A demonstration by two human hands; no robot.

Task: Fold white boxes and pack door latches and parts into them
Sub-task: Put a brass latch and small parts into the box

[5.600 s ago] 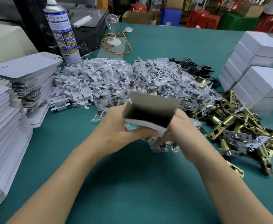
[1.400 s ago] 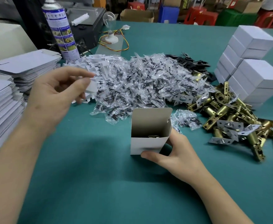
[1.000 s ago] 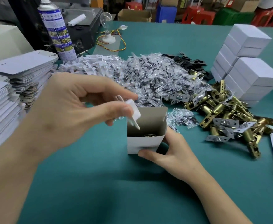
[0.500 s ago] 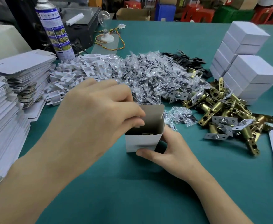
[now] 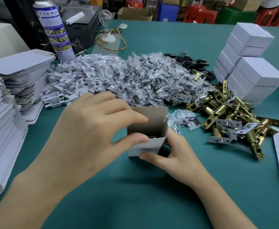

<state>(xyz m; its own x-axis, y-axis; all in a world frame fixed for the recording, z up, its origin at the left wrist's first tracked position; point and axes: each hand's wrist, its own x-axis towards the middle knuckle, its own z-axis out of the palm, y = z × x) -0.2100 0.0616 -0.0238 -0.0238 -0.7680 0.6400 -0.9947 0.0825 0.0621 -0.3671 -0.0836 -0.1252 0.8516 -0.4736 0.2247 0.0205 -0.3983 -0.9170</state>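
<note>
My left hand [image 5: 89, 129] hovers palm down, fingers loosely spread, thumb apart from forefinger. My right hand [image 5: 176, 156] grips the white box [image 5: 152, 145], thumb in front.

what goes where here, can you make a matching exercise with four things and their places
Things:
1. spray can
2. closed white boxes
3. brass latches
4. open box

Places:
A. in the centre, gripped by the right hand
B. standing upright at the back left
C. in a loose heap, right of centre
D. stacked at the far right

Pairs: 1-B, 2-D, 3-C, 4-A
</note>
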